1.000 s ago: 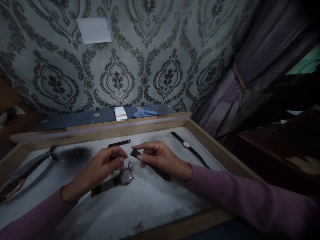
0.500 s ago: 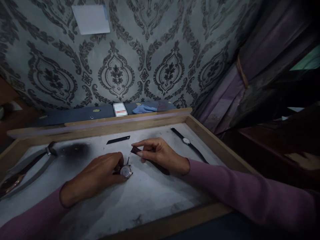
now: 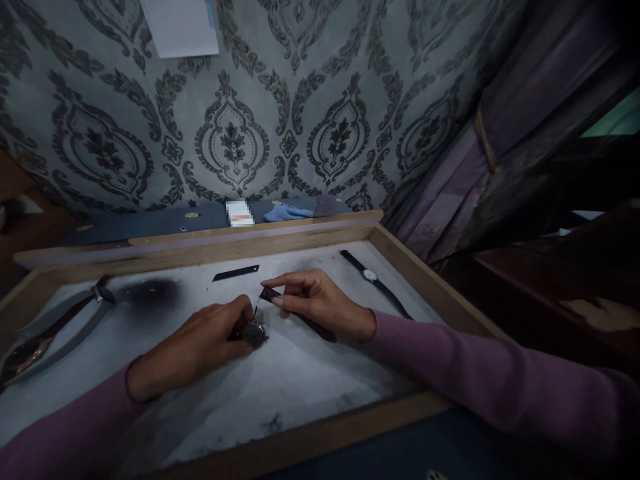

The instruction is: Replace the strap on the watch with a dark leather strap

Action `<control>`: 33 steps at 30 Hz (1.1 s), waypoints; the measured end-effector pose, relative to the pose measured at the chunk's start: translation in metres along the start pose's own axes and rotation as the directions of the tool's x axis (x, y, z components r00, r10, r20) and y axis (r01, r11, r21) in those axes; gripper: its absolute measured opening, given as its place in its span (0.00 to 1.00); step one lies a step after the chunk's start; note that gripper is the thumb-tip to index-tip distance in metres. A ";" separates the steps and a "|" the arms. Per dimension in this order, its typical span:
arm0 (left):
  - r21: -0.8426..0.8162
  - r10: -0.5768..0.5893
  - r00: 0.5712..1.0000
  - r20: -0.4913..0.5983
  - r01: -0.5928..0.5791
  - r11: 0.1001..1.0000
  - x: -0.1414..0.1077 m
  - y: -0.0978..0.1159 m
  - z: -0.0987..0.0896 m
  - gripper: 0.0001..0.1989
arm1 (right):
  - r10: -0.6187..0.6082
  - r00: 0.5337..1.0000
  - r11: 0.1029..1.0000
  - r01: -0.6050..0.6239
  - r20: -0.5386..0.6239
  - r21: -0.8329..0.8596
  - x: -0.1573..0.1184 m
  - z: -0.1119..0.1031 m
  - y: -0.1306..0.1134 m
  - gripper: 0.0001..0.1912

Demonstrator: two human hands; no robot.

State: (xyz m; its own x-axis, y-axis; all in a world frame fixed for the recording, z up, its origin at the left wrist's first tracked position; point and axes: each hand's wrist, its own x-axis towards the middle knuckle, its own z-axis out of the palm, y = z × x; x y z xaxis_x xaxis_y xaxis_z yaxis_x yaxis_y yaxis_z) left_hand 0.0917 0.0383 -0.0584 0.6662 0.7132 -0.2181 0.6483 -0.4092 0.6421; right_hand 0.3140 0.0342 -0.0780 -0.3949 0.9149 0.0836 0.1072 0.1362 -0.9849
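Observation:
Between the thumb and fingers of my left hand (image 3: 203, 340) is a small round watch case (image 3: 255, 334), tilted, its face looking dark. My right hand (image 3: 323, 303) pinches the end of a dark reddish-brown strap (image 3: 269, 294), whose other part hangs below the palm. A thin dark pin-like piece stands between the strap end and the case; whether it touches the strap is too small to tell. Behind my hands a black blade (image 3: 236, 273) lies flat on the white surface. A watch with a black strap (image 3: 371, 275) lies beyond my right hand.
A wooden-rimmed tray (image 3: 400, 423) surrounds the work surface. At its left lies a larger brown-strapped watch (image 3: 30, 353) with a grey band around it. Behind the rim are a blue cloth (image 3: 287, 213) and a blurred white packet (image 3: 240, 213). A purple curtain (image 3: 450, 180) hangs right.
The watch case has tilted in my left hand, so its face now looks dark instead of pale. My left hand has shifted slightly right. My right hand keeps its pinch on the strap.

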 end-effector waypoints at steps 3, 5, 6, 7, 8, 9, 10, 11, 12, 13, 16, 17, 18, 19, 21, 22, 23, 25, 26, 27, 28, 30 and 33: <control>0.046 0.023 0.999 0.045 -0.025 0.999 0.002 0.002 -0.001 0.02 | -0.020 1.000 1.000 0.020 -0.010 0.005 -0.003 0.001 0.000 0.22; 0.029 0.036 0.998 0.060 -0.038 0.999 0.004 0.001 -0.002 0.05 | -0.027 0.999 1.000 0.027 -0.018 0.007 -0.007 0.001 0.000 0.21; 0.003 0.040 0.997 0.059 -0.041 0.999 0.005 0.000 -0.003 0.07 | -0.031 0.999 0.999 0.031 -0.020 0.010 -0.008 0.000 0.000 0.21; -0.032 0.046 0.997 0.059 -0.044 0.999 0.006 -0.002 -0.004 0.08 | -0.036 0.999 0.999 0.036 -0.024 0.014 -0.010 0.000 -0.001 0.20; -0.078 0.055 0.997 0.062 -0.050 0.996 0.007 -0.004 -0.006 0.10 | -0.042 0.999 0.999 0.042 -0.028 0.018 -0.011 0.000 -0.002 0.20; -0.141 0.069 0.995 0.069 -0.059 0.988 0.008 -0.007 -0.006 0.11 | -0.051 0.998 0.999 0.051 -0.029 0.018 -0.012 -0.001 -0.004 0.19; -0.217 0.082 0.993 0.082 -0.063 0.974 0.009 -0.009 -0.007 0.11 | -0.060 0.998 0.998 0.061 -0.027 0.014 -0.014 -0.001 -0.006 0.19; -0.297 0.094 0.991 0.098 -0.061 0.953 0.010 -0.012 -0.007 0.11 | -0.074 0.997 0.997 0.074 -0.022 0.003 -0.015 -0.002 -0.008 0.18; -0.369 0.101 0.989 0.112 -0.053 0.928 0.010 -0.014 -0.007 0.11 | -0.091 0.996 0.996 0.091 -0.013 -0.016 -0.016 -0.003 -0.010 0.18; -0.424 0.106 0.987 0.122 -0.044 0.904 0.010 -0.016 -0.006 0.11 | -0.108 0.994 0.993 0.108 -0.001 -0.043 -0.017 -0.004 -0.012 0.17; -0.443 0.118 0.987 0.112 -0.056 0.895 0.010 -0.016 -0.003 0.09 | -0.181 0.983 0.966 0.185 0.037 -0.180 -0.020 -0.007 -0.017 0.16; -0.419 0.119 0.988 0.103 -0.065 0.906 0.010 -0.015 -0.002 0.09 | -0.210 0.976 0.948 0.216 0.050 -0.234 -0.021 -0.008 -0.017 0.16; -0.391 0.112 0.989 0.095 -0.067 0.918 0.010 -0.013 -0.002 0.09 | -0.236 0.970 0.927 0.243 0.062 -0.286 -0.021 -0.010 -0.017 0.16; -0.365 0.100 0.991 0.087 -0.062 0.929 0.009 -0.011 -0.001 0.09 | -0.259 0.963 0.905 0.268 0.070 -0.330 -0.022 -0.011 -0.017 0.15; -0.328 0.071 0.995 0.068 -0.044 0.944 0.009 -0.007 -0.001 0.09 | -0.291 0.953 0.873 0.300 0.082 -0.384 -0.021 -0.014 -0.014 0.15; -0.316 0.061 0.996 0.061 -0.038 0.948 0.009 -0.006 -0.001 0.09 | -0.298 0.951 0.866 0.306 0.085 -0.396 -0.020 -0.014 -0.013 0.15; -0.305 0.055 0.997 0.055 -0.035 0.952 0.009 -0.005 -0.002 0.10 | -0.297 0.951 0.862 0.307 0.087 -0.404 -0.019 -0.015 -0.011 0.15; -0.283 0.047 0.998 0.050 -0.031 0.959 0.009 -0.005 -0.002 0.10 | -0.286 0.953 0.857 0.302 0.101 -0.417 -0.019 -0.016 -0.007 0.16; -0.269 0.044 0.998 0.049 -0.029 0.963 0.008 -0.005 -0.002 0.10 | -0.279 0.954 0.853 0.300 0.114 -0.427 -0.018 -0.015 -0.006 0.16; -0.256 0.042 0.998 0.048 -0.028 0.966 0.008 -0.004 -0.002 0.10 | -0.275 0.953 0.846 0.303 0.128 -0.439 -0.018 -0.015 -0.005 0.16; -0.246 0.041 0.998 0.047 -0.028 0.969 0.008 -0.004 -0.003 0.11 | -0.276 0.950 0.836 0.311 0.145 -0.452 -0.018 -0.015 -0.004 0.16; -0.236 0.043 0.998 0.045 -0.031 0.971 0.007 -0.003 -0.003 0.11 | -0.286 0.942 0.815 0.336 0.176 -0.472 -0.019 -0.014 -0.004 0.16; -0.232 0.059 0.998 0.034 -0.049 0.972 0.008 -0.004 -0.003 0.13 | -0.295 0.933 0.795 0.360 0.207 -0.489 -0.018 -0.013 -0.003 0.16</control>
State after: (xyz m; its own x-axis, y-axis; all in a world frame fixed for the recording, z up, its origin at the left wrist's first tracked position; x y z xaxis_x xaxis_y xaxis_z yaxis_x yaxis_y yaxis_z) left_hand 0.0934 0.0466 -0.0605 0.7154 0.6680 -0.2048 0.5114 -0.3009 0.8049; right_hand 0.3328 0.0217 -0.0744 -0.5884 0.7347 0.3376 0.3890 0.6233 -0.6784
